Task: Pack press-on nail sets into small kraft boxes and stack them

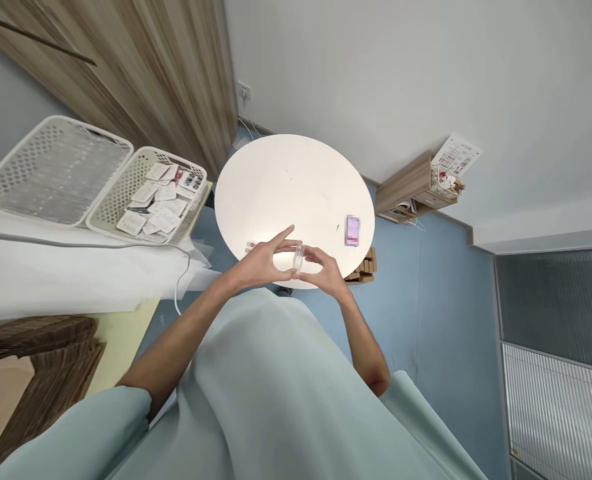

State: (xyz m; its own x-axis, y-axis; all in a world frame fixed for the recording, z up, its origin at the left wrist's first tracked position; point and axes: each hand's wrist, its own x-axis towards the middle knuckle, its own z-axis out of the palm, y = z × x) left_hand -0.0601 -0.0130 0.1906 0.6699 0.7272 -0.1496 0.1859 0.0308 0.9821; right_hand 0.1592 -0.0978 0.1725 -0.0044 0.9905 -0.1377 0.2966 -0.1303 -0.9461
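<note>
Between my hands, over the near edge of the white round table [296, 180], is a small clear round plastic piece [299, 258]; whether it is a case or a roll of tape I cannot tell. My left hand [261, 265] grips its left side with fingertips and thumb, the index finger pointing away. On its right side, my right hand [328, 275] pinches it with bent fingers and thumb. A few tiny brownish pieces [249, 247] lie on the tabletop beside my left hand. Farther right on the table is a blurred pink and purple rectangle [353, 231].
To the left, two white perforated baskets [92, 213] hold clear flat packs and small white cards. Flattened cardboard [41, 380] is stacked at lower left. A wooden cabinet [411, 183] stands by the wall, and brown boxes [369, 267] sit below the table's right edge.
</note>
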